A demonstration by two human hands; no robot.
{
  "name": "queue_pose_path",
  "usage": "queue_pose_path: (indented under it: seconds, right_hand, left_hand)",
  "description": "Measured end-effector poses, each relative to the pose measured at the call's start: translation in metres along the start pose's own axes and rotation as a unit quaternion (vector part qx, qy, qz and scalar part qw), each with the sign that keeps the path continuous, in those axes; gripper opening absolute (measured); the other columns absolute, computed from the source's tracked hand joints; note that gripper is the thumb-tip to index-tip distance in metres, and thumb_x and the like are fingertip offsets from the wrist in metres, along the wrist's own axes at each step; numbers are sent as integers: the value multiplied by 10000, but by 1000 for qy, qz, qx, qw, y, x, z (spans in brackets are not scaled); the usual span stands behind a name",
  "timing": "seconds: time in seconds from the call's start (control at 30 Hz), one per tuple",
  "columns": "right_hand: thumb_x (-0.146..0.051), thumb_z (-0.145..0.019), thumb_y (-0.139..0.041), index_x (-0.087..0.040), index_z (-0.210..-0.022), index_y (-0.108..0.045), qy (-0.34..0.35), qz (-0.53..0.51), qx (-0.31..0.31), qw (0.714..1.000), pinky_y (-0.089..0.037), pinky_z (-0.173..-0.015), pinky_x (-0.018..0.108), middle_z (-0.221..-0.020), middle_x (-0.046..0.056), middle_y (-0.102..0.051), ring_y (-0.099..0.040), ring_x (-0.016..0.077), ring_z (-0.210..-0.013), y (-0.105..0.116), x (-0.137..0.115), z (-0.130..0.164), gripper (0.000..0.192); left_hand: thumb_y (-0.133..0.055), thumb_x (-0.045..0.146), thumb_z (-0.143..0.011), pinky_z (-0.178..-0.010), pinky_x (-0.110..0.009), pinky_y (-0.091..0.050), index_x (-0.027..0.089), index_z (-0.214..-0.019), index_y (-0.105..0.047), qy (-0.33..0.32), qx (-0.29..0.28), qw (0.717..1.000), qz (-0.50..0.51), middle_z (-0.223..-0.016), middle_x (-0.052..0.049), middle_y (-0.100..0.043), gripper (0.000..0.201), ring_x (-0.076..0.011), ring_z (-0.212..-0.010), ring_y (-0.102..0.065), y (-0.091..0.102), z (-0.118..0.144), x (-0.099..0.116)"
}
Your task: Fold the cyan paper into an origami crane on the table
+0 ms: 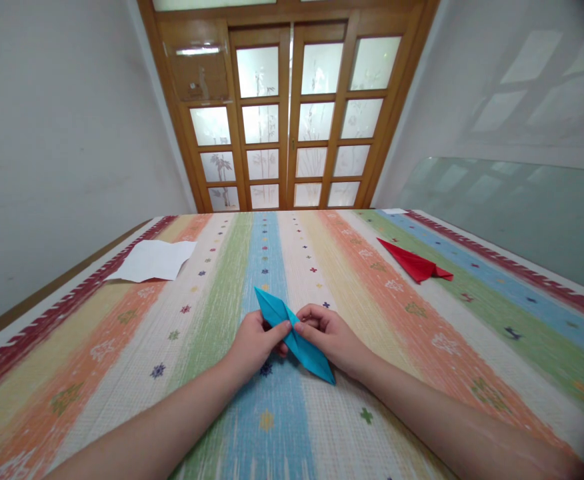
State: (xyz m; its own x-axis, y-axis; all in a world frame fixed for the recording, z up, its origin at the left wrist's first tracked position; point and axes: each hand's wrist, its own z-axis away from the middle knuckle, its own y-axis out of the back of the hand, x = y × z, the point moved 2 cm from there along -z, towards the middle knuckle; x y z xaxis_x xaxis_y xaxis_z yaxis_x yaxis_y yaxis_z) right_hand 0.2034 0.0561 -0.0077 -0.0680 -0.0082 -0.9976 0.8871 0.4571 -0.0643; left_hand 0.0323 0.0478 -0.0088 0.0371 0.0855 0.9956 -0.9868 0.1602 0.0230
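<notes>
Pinching the blue folded paper (295, 337) at mid-length, both hands closed on it over the striped tablecloth (422, 347).

Risk: uneven pressure from the left hand (255, 343) or right hand (329, 337) could skew the crease or tear the thin points. Pose: forearms converge from the near edge, wrists low, fingertips meeting at the centre, paper lying diagonally, far tip raised.

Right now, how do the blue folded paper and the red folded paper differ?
The blue paper is pinched at its middle by the left hand and right hand; the red paper lies untouched on the cloth. Blue sits near the person, red farther off to the right. Both are folded into long pointed shapes.
</notes>
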Motion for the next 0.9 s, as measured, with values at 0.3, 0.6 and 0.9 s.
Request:
queue_pose_path:
  seconds: [0.3, 0.6, 0.9]
  right_hand:
    - [-559, -837, -674, -195, -828, -583, -13, 14, -6, 1000, -498, -635, 312, -706, 35, -705, -679, 195, -680, -5, -4, -1, 376]
    - [-567, -833, -678, -171, -763, -641, -23, 47, -27, 998, -507, -649, 309, -758, 66, -740, -675, 188, -692, -6, -7, 2, 404]
    - [-511, -855, -678, -168, -865, -753, -37, 21, -130, 991, -529, -779, 331, -836, 73, -752, -703, 210, -821, -10, -17, 4, 351]
  left_hand:
    - [-726, 583, -747, -499, -265, -528, 138, -827, -602, -5, -16, 999, 42, -618, -42, -668, 468, -156, -496, -630, -1, 2, -2]
    - [-719, 596, -748, -404, -239, -466, 151, -735, -588, -6, -1, 1000, -3, -523, -22, -618, 464, -143, -416, -573, -1, 2, -1]
    - [-675, 584, -781, -400, -229, -412, 164, -659, -595, -18, -12, 999, -45, -464, -14, -577, 445, -131, -384, -525, -1, 5, 4]
